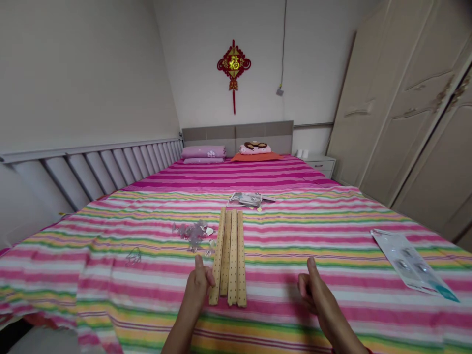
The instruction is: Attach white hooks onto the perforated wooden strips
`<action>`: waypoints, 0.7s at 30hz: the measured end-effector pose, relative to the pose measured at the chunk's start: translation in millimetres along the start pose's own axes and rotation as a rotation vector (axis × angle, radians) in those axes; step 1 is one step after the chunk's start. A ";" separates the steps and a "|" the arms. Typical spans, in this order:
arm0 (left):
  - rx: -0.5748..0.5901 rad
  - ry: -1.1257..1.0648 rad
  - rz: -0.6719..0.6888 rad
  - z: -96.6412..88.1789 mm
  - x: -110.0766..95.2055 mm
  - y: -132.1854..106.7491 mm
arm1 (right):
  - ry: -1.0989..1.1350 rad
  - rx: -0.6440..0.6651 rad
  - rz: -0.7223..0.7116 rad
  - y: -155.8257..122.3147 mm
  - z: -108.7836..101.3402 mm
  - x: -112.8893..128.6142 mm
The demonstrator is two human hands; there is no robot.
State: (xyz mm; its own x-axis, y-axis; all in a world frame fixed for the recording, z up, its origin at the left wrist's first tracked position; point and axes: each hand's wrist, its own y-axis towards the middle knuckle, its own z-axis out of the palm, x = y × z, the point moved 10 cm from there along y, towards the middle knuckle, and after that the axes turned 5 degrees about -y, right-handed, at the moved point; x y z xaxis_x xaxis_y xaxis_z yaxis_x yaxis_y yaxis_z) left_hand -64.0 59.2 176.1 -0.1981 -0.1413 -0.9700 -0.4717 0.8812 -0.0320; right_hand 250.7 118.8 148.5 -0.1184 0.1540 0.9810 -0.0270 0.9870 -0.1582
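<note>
Several long wooden slats [231, 255] with rows of small holes lie side by side on the striped bedspread [313, 236], pointing away from me. My left hand [199, 284] is a loose fist with the thumb up, touching the near end of the leftmost slat. My right hand [313, 290] hovers to the right of the slats, also fisted with the thumb raised, holding nothing. A heap of small clear plastic bags with metal parts [193, 231] lies just left of the slats.
An opened plastic package [250, 198] lies beyond the slats, and a flat printed plastic bag [413, 263] at the right edge. Pillows [204, 152] sit by the headboard. A wardrobe [413, 108] stands at the right, a padded wall panel [96, 169] at the left.
</note>
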 end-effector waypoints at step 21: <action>-0.231 0.516 0.443 -6.1 0.3 68.7 | -0.227 0.231 0.134 -22.5 70.4 -68.3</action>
State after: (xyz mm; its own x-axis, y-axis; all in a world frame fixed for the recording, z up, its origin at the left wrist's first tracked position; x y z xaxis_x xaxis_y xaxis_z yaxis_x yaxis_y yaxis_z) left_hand -101.7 117.0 175.1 -0.7670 -0.0381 -0.6405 -0.4113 0.7953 0.4453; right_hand 189.5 82.9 77.1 -0.3530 0.2419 0.9038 -0.2171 0.9184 -0.3307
